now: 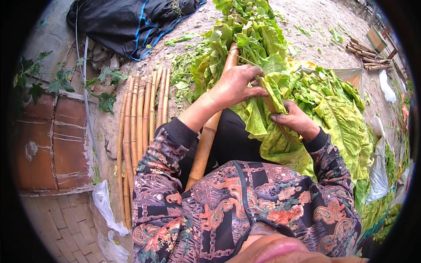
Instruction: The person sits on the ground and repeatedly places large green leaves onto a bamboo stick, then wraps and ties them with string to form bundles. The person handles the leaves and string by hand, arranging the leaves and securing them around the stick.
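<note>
While left hand point(242, 85) pinches leaves point(259, 119), they droop below!
Right hand point(299, 120), closed too, grips them lower down.

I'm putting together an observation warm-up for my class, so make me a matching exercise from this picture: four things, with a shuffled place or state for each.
Column one
1. Thick bamboo pole
2. Black sheet
3. Right hand
4. Row of slim bamboo poles

Column two
A. Holding broad green leaves
B. Lying side by side at the left
C. Slanting beneath the left forearm
D. Trimmed with blue, top left

Pairs: 1-C, 2-D, 3-A, 4-B
</note>
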Demonstrator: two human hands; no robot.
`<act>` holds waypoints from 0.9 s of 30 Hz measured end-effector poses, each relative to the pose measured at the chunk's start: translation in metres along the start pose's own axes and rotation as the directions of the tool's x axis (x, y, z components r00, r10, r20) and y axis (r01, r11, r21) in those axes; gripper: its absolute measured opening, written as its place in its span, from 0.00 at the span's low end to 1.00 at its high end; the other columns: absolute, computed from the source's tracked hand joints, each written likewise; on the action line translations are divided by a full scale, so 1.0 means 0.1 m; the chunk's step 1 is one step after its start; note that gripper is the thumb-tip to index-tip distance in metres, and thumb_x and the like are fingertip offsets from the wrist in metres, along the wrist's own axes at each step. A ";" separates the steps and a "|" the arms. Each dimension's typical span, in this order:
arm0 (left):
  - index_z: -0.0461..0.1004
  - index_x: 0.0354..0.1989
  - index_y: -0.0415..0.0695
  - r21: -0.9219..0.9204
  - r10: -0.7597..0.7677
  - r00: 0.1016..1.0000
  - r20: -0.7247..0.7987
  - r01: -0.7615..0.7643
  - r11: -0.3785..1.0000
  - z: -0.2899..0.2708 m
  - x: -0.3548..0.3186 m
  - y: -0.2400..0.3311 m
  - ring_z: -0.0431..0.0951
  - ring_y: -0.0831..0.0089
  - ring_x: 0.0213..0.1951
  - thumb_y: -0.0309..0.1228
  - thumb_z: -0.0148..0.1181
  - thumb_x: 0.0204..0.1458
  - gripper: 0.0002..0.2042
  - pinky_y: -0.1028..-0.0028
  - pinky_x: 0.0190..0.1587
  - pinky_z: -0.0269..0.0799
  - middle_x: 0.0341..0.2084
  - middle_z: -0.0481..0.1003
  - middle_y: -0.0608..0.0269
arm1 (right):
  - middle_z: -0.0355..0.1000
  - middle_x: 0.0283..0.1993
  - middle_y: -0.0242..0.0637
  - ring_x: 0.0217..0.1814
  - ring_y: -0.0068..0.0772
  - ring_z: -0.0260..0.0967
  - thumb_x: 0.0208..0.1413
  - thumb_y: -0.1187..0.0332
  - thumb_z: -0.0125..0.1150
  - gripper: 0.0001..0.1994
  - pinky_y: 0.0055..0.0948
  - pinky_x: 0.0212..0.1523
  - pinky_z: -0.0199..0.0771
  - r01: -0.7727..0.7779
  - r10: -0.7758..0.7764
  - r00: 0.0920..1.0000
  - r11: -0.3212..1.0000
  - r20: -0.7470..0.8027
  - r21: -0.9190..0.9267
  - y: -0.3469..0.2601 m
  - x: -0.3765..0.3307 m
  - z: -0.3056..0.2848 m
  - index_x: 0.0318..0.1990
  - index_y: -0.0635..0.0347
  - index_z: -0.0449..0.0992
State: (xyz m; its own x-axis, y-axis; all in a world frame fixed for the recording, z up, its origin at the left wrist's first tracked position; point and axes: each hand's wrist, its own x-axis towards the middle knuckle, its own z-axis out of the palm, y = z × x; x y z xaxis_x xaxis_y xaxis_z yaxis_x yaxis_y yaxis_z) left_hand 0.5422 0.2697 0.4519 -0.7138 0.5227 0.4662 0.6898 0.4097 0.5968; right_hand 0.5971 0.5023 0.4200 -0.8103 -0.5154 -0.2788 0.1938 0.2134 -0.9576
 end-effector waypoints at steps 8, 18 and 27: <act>0.72 0.20 0.41 0.449 0.037 0.982 0.185 -0.118 0.886 0.03 0.25 0.33 0.78 0.57 0.28 0.23 0.55 0.36 0.01 0.60 0.32 0.73 0.20 0.74 0.52 | 0.73 0.37 0.50 0.41 0.54 0.70 0.46 0.71 0.58 0.10 0.40 0.39 0.71 0.223 -0.626 0.776 0.390 -0.080 -0.893 -0.61 1.20 -0.38 0.36 0.64 0.70; 0.77 0.32 0.40 -0.523 -0.608 0.729 0.314 0.667 0.531 -0.34 0.21 -1.04 0.67 0.83 0.20 0.30 0.57 0.53 0.06 0.80 0.24 0.61 0.20 0.73 0.72 | 0.74 0.45 0.38 0.46 0.24 0.68 0.49 0.74 0.62 0.18 0.25 0.48 0.68 0.549 -0.536 0.765 0.833 -0.357 -0.073 -0.02 1.33 0.00 0.50 0.62 0.71; 0.71 0.41 0.40 -0.621 -0.845 0.526 0.096 0.695 0.362 0.02 -0.56 -1.50 0.68 0.80 0.17 0.24 0.49 0.53 0.08 0.80 0.18 0.58 0.22 0.74 0.65 | 0.58 0.60 0.51 0.61 0.52 0.56 0.52 0.50 0.57 0.32 0.41 0.60 0.54 -0.039 -0.612 0.594 0.627 -0.523 -0.778 0.69 1.16 0.16 0.60 0.58 0.59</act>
State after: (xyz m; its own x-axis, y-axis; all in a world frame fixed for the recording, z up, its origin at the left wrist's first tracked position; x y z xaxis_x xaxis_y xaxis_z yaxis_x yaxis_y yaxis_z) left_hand 0.4787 0.1807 0.3350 -0.9468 -0.0001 -0.3219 -0.3215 0.0473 0.9457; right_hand 0.5255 0.4440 0.3207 -0.8886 -0.0027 0.4587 -0.2773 0.7998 -0.5324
